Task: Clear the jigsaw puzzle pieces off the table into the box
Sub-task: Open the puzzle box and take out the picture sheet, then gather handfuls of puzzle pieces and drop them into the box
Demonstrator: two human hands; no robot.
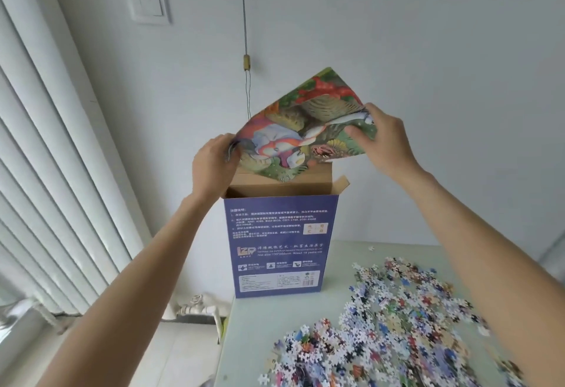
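Both hands, left hand (215,158) and right hand (382,139), pinched the printed picture sheet (305,129), tilted directly above the open box (281,246); the puzzle pieces (397,325) lay nearer the right hand.

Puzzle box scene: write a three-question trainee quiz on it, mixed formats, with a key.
1. True or false: the blue box stands upright with its top flaps open.
2. What do the left hand and right hand hold? A) colourful picture sheet B) a lid C) a bag
3. Fill in: the loose puzzle pieces lie on the ____.

Key: 1 true; 2 A; 3 table.
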